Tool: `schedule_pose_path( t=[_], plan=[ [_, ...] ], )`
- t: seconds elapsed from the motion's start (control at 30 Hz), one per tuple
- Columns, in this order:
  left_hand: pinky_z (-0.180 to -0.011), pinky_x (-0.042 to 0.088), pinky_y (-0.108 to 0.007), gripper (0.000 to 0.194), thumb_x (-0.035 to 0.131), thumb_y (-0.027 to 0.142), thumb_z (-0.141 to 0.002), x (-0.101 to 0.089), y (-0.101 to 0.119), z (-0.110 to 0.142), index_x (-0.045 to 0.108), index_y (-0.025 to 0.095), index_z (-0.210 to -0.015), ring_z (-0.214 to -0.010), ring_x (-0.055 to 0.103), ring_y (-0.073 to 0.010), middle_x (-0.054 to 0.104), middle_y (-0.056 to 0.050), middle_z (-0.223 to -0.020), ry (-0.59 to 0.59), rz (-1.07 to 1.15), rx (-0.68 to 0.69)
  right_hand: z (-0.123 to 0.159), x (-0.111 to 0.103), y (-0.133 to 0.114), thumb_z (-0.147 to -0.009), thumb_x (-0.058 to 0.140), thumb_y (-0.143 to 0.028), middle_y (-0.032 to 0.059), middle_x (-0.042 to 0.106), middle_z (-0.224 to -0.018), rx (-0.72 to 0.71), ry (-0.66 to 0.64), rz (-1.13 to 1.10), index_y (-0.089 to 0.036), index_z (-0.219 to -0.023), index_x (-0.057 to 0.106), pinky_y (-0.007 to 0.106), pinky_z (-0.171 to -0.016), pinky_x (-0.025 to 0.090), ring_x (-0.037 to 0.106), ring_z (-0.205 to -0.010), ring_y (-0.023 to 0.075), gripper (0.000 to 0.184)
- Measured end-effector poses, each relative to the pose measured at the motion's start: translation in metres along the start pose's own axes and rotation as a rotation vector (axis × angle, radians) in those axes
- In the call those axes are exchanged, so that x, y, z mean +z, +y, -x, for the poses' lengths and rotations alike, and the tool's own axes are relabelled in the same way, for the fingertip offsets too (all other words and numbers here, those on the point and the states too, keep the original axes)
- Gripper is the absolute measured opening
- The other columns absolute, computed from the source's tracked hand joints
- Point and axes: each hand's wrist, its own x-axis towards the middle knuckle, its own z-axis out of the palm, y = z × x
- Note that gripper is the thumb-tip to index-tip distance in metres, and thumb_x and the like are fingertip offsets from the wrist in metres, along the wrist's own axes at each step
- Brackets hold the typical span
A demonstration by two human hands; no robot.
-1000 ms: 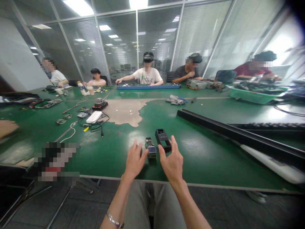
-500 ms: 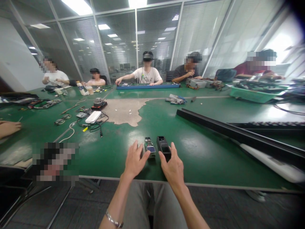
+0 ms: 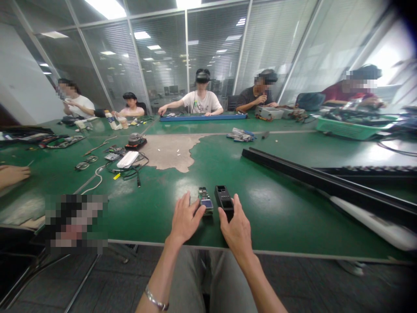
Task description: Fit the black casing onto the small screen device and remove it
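On the green table in front of me lies a small circuit board with a blue-grey screen (image 3: 205, 201). To its right is a black plastic housing (image 3: 223, 196) with cut-out windows, its long side roughly parallel to the board. My left hand (image 3: 186, 217) is open at the left of the board, thumb at the screen's lower left edge; whether it touches cannot be made out. My right hand (image 3: 237, 224) is open too, beside the housing's right and near end, partly covering it. Neither hand is closed round anything.
A long black rail (image 3: 293, 174) lies slantwise at the right, over a long white piece (image 3: 371, 221). At left are a white box (image 3: 127, 159) with cables and a pair of glasses (image 3: 86, 162). A green basket (image 3: 352, 127) and gloves (image 3: 241, 135) lie farther back. Several people sit around.
Both hands, the board and the housing stay practically where they were. At the far left, a person has shifted their head and hands slightly.
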Motion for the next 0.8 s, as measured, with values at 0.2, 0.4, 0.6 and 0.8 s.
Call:
schedule_pose_path(
  t=[0.2, 0.4, 0.6, 0.8],
  plan=[
    [-0.119, 0.018, -0.052, 0.059, 0.029, 0.063, -0.097, 0.000, -0.002, 0.000, 0.056, 0.027, -0.135, -0.147, 0.024, -0.0274, 0.028, -0.009, -0.159, 0.003, 0.030, 0.001, -0.004, -0.007, -0.010, -0.091, 0.051, -0.047, 0.0206, 0.054, -0.139, 0.055, 0.028, -0.046, -0.009, -0.150, 0.030, 0.048, -0.102, 0.046, 0.056, -0.125, 0.0318, 0.073],
    [-0.121, 0.016, -0.047, 0.069, 0.024, 0.062, -0.098, 0.009, -0.010, -0.002, 0.036, 0.016, -0.149, -0.148, 0.020, -0.0230, 0.027, -0.012, -0.159, 0.057, 0.131, -0.059, -0.013, -0.021, -0.048, -0.090, 0.055, -0.047, 0.0161, 0.058, -0.136, 0.020, 0.060, -0.163, -0.016, -0.152, 0.027, 0.044, -0.099, 0.049, 0.061, -0.119, 0.0281, 0.074],
    [-0.121, 0.018, -0.046, 0.071, 0.024, 0.060, -0.099, 0.014, -0.016, -0.003, 0.029, 0.013, -0.151, -0.148, 0.020, -0.0230, 0.024, -0.013, -0.159, 0.109, 0.213, -0.074, -0.010, -0.006, -0.071, -0.091, 0.053, -0.040, 0.0202, 0.055, -0.138, -0.065, -0.039, -0.132, -0.011, -0.152, 0.024, 0.046, -0.098, 0.049, 0.059, -0.121, 0.0306, 0.074],
    [-0.122, 0.017, -0.045, 0.070, 0.025, 0.060, -0.098, 0.015, -0.018, -0.004, 0.029, 0.015, -0.152, -0.148, 0.020, -0.0228, 0.025, -0.013, -0.159, 0.120, 0.240, -0.080, -0.010, 0.003, -0.076, -0.091, 0.052, -0.035, 0.0220, 0.055, -0.137, -0.080, -0.062, -0.015, -0.008, -0.151, 0.026, 0.046, -0.094, 0.051, 0.060, -0.119, 0.0327, 0.071]
  ],
)
